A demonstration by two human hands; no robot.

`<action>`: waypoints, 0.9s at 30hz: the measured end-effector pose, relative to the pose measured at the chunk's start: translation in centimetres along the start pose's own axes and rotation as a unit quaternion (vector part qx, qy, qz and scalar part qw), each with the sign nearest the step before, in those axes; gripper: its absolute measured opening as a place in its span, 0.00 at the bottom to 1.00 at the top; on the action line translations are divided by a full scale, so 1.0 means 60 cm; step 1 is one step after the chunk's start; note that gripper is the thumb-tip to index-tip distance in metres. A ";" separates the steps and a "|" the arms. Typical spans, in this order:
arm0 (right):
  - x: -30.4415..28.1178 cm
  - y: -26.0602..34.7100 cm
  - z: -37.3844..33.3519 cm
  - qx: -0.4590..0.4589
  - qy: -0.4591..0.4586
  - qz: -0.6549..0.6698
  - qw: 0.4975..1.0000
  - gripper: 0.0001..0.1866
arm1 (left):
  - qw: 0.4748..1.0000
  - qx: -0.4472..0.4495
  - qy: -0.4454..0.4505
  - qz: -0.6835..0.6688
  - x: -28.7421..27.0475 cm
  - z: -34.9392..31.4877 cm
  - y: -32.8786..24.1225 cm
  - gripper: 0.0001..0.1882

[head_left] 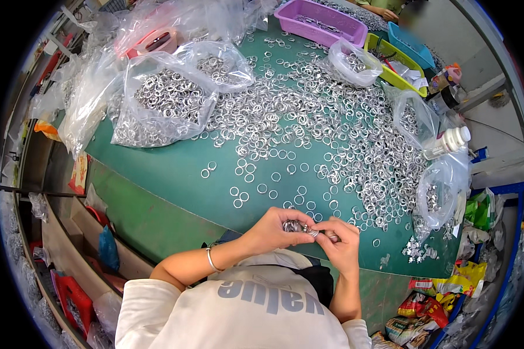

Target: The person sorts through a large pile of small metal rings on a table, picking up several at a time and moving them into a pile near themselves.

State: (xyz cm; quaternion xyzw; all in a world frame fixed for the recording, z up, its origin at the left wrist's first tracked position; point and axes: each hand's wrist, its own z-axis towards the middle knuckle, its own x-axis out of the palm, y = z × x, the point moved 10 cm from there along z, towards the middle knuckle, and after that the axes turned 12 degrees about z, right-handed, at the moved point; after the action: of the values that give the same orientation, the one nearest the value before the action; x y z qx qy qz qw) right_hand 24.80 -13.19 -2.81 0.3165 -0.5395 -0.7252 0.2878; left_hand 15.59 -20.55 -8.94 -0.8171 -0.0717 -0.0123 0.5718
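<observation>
My left hand (272, 230) and my right hand (339, 244) meet at the near edge of a green table (174, 174). Between them is a short stack of silver metal rings (300, 227); the left fingers grip the stack, and the right fingertips pinch its other end. A bracelet circles my left wrist. Loose silver rings (308, 125) cover the table beyond my hands in a wide heap, thinning to single rings near me.
Clear plastic bags of rings (166, 99) lie at the far left and along the right edge (434, 195). A purple tray (320, 22), a yellow tray (393, 61) and a blue tray (410, 43) stand at the back. A white bottle (448, 141) lies right. Another person's hand (384, 11) shows at the far side.
</observation>
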 end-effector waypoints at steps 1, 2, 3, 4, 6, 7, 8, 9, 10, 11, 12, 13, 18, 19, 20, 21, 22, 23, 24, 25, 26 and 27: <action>0.002 0.018 0.000 -0.040 -0.004 -0.051 0.998 0.11 | 0.999 0.026 -0.010 0.017 -0.003 0.000 -0.006 0.13; 0.005 0.036 0.000 -0.079 -0.008 -0.101 0.992 0.11 | 0.998 0.051 -0.011 0.029 -0.003 -0.002 -0.015 0.13; 0.009 0.050 -0.001 -0.108 -0.003 -0.124 0.986 0.10 | 0.996 0.077 -0.013 0.040 -0.004 -0.005 -0.024 0.13; 0.013 0.064 -0.003 -0.137 0.002 -0.147 0.980 0.10 | 0.993 0.103 -0.015 0.052 -0.005 -0.009 -0.034 0.13; 0.018 0.080 -0.010 -0.183 -0.003 -0.175 0.967 0.09 | 0.992 0.112 -0.007 0.060 -0.004 -0.015 -0.041 0.14; 0.021 0.081 -0.016 -0.199 -0.012 -0.180 0.963 0.08 | 0.991 0.116 -0.003 0.064 -0.002 -0.018 -0.044 0.14; 0.023 0.083 -0.022 -0.216 -0.022 -0.185 0.958 0.07 | 0.992 0.106 0.016 0.066 0.006 -0.020 -0.043 0.14; 0.026 0.079 -0.023 -0.216 -0.028 -0.170 0.961 0.08 | 0.992 0.096 0.035 0.068 0.015 -0.023 -0.041 0.14; 0.029 0.076 -0.024 -0.215 -0.034 -0.155 0.964 0.09 | 0.992 0.086 0.053 0.070 0.024 -0.024 -0.037 0.14; 0.030 0.073 -0.024 -0.215 -0.040 -0.138 0.966 0.10 | 0.993 0.097 0.041 0.055 0.022 -0.022 -0.039 0.13; 0.029 0.066 -0.023 -0.194 -0.045 -0.135 0.971 0.08 | 0.993 0.109 0.029 0.039 0.021 -0.019 -0.039 0.13; 0.027 0.063 -0.022 -0.187 -0.063 -0.127 0.972 0.07 | 0.992 0.121 0.017 0.024 0.017 -0.018 -0.041 0.12; 0.019 0.034 -0.012 -0.094 -0.100 -0.147 0.980 0.04 | 0.998 -0.037 0.018 -0.038 0.005 -0.011 0.001 0.11; 0.016 0.023 -0.007 -0.070 -0.110 -0.149 0.980 0.04 | 0.997 -0.052 0.004 -0.050 -0.002 -0.008 0.010 0.12; 0.013 0.008 -0.002 -0.045 -0.121 -0.150 0.980 0.05 | 0.998 -0.045 -0.012 -0.030 -0.010 -0.001 0.007 0.13; 0.011 -0.010 0.003 -0.020 -0.133 -0.152 0.979 0.05 | 0.997 -0.047 -0.009 -0.056 -0.008 0.006 0.019 0.13; 0.013 -0.025 0.003 -0.022 -0.144 -0.153 0.977 0.07 | 0.996 -0.048 -0.006 -0.081 -0.008 0.015 0.036 0.13; 0.017 -0.034 0.005 -0.008 -0.133 -0.162 0.978 0.08 | 0.993 -0.050 -0.002 -0.107 -0.007 0.022 0.043 0.13; 0.020 -0.042 0.007 0.007 -0.122 -0.171 0.978 0.08 | 0.991 -0.045 0.008 -0.125 -0.001 0.025 0.043 0.12; 0.023 -0.048 0.009 0.021 -0.111 -0.180 0.977 0.09 | 0.991 -0.046 0.008 -0.124 -0.001 0.026 0.045 0.12; 0.021 -0.050 0.007 0.027 -0.120 -0.170 0.978 0.10 | 0.991 -0.048 0.007 -0.123 0.000 0.028 0.051 0.12; 0.020 -0.052 0.005 0.032 -0.128 -0.160 0.978 0.11 | 0.991 -0.049 0.007 -0.122 0.000 0.029 0.056 0.12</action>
State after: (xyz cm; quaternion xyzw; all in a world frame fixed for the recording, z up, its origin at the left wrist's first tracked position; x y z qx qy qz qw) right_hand 23.56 -13.14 -5.92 0.3125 -0.5370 -0.7788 0.0862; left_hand 15.93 -20.03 -12.70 -0.8293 -0.1664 -0.0908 0.5256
